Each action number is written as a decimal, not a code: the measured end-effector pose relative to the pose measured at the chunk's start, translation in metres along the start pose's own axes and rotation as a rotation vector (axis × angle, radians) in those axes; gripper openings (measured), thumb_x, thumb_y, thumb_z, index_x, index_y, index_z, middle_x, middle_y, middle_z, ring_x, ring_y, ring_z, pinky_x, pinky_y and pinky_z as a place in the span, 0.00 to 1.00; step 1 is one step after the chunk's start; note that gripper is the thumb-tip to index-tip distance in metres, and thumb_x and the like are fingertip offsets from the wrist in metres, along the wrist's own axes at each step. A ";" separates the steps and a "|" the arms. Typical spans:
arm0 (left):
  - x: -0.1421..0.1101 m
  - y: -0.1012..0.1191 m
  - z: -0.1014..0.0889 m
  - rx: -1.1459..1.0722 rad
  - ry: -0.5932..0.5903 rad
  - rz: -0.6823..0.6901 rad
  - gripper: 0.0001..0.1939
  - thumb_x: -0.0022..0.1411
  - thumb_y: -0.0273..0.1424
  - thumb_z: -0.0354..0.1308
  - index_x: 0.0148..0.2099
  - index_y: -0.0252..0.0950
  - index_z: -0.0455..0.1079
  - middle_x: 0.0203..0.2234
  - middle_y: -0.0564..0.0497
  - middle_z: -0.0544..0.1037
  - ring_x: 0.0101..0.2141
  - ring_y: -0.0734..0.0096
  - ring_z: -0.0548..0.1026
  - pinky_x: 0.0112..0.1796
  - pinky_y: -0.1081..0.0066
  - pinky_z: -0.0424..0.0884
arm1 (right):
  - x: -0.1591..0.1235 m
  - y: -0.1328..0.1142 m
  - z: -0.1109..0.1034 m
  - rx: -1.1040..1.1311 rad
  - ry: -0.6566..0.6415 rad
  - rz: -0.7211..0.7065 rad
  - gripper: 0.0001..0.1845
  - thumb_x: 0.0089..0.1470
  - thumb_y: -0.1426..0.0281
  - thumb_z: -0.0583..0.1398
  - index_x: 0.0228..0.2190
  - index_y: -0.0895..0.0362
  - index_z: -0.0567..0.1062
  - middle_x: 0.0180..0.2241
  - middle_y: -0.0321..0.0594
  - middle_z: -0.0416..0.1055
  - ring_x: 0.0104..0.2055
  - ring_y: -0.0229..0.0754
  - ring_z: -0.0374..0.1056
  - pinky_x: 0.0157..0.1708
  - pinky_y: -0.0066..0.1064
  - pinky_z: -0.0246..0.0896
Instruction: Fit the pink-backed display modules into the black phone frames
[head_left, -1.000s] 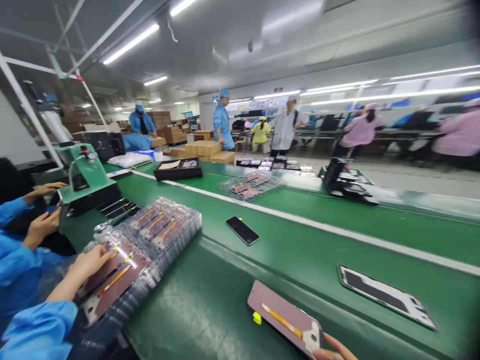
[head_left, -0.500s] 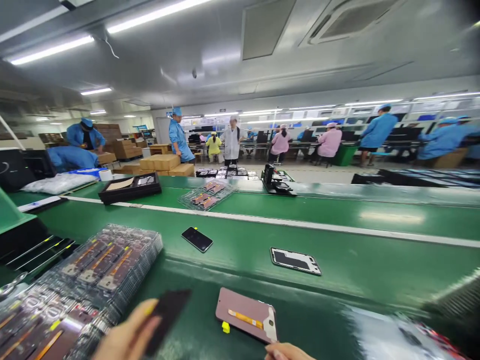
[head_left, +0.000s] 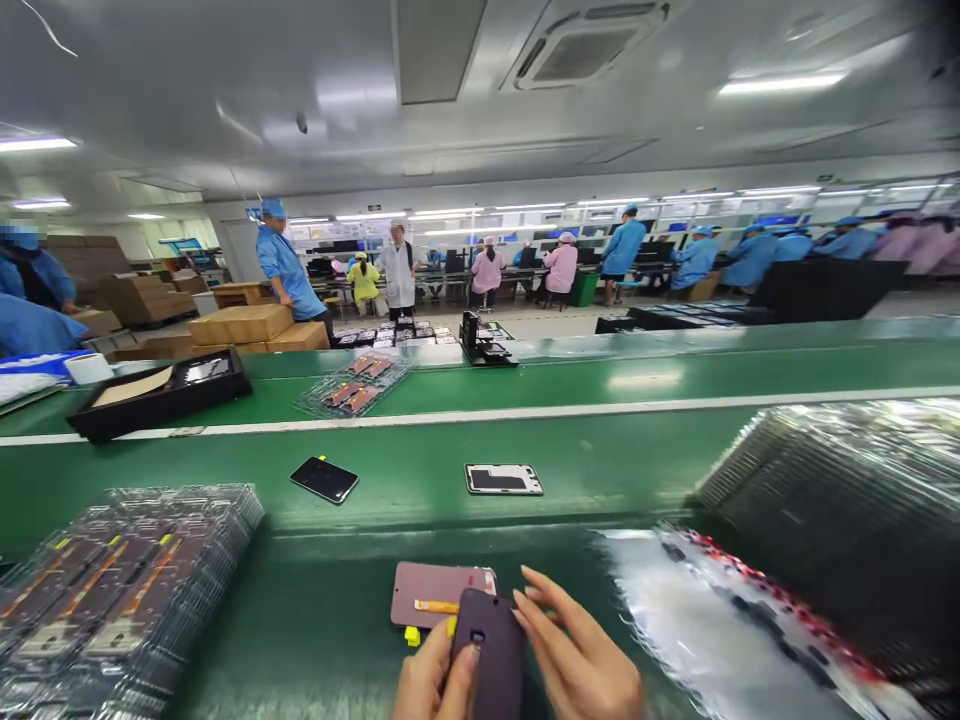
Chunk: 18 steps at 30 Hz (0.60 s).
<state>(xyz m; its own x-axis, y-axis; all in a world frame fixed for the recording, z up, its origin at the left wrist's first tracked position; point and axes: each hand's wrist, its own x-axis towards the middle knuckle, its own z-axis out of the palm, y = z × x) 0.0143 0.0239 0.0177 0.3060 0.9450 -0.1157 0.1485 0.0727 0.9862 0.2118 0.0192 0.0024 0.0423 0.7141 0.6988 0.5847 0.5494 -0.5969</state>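
Dark purple-brown, the phone panel (head_left: 501,655) is between my two hands, in front of me over the green bench (head_left: 322,620). My left hand (head_left: 435,675) is clamped on its left edge, thumb laid on the face beside a small dark square. My right hand (head_left: 581,645) has its fingers stretched out and loosely parted along the right edge; I can't tell whether the tips touch it or stop just beside it.

I'd judge it light, thin and stiff, with a smooth face that could slide under dry fingers and a body that may crack if bent. The long edges look the best place to hold it, with little pressure on the middle.

Its long axis runs away from me, the rounded end with a tiny hole pointing toward the far side; the near end runs out of view. Behind it, partly covered, the brown panel (head_left: 409,585) lies crosswise, long axis left to right, with an orange ribbon (head_left: 431,606) along it and a yellow tab (head_left: 412,636) at its near edge.
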 end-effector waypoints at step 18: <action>-0.005 -0.017 -0.001 -0.025 -0.222 -0.027 0.28 0.61 0.56 0.53 0.45 0.36 0.75 0.29 0.50 0.76 0.28 0.69 0.70 0.33 0.71 0.69 | 0.034 -0.021 0.005 0.107 -0.269 0.072 0.08 0.64 0.70 0.56 0.36 0.55 0.76 0.30 0.39 0.71 0.32 0.41 0.69 0.32 0.29 0.66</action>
<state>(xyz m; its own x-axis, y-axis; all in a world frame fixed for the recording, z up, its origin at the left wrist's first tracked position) 0.0094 0.0179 0.0020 0.5019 0.8496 -0.1622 0.1364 0.1074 0.9848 0.1964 0.0341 0.0370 -0.1440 0.8346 0.5316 0.4990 0.5252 -0.6894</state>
